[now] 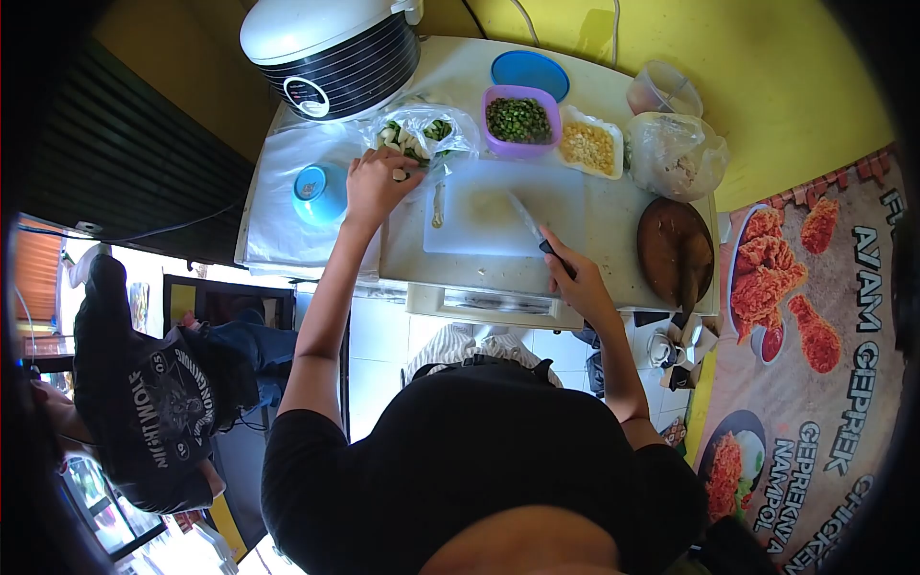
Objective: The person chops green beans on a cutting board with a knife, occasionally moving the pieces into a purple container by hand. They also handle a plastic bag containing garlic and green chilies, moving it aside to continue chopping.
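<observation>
My left hand [379,188] is at the front of a clear plastic bag [462,128] with green-and-white vegetables [399,140] in it. Its fingers are pinched round a small pale vegetable piece [401,175] with some dark green beside it. A knife [525,213] with a black handle is gripped in my right hand [573,276], its blade slanting over the white cutting board [470,236]. Behind the board stand a purple tub [518,149] of chopped green pieces and a white tray [596,172] of chopped yellowish pieces. A thin pale strip [438,205] lies at the board's left side.
A rice cooker [335,69] stands at the back left, with a blue bowl [320,192] before it. A blue lid [530,76] lies behind the tub. On the right are a filled plastic bag [677,158] and a brown mortar [659,259]. Another person [172,402] is at left.
</observation>
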Demonstrator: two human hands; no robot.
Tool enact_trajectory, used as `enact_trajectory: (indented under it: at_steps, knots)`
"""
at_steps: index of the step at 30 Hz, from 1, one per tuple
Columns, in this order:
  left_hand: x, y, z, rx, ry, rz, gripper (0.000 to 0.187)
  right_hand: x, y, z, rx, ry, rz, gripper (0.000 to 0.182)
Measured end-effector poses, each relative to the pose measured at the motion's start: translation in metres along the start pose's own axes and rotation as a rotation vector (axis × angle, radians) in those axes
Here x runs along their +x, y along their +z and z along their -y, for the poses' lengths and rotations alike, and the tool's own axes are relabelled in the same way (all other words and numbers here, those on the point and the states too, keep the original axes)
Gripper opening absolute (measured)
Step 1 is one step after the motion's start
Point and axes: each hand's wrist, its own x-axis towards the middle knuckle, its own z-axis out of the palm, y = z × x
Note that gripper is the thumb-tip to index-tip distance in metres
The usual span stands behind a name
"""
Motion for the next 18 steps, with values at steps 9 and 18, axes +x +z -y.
enact_trajectory:
  at_steps: [9, 18]
  knots:
    - [0.002, 0.007, -0.005, -0.124, -0.056, -0.108, 0.021, 0.000, 0.002, 0.011, -0.028, 0.030, -0.001, 0.046]
    - [-0.033, 0.004, -0.075, -0.657, 0.058, 0.026, 0.016, -0.003, 0.004, 0.006, -0.054, -0.002, -0.008, 0.049]
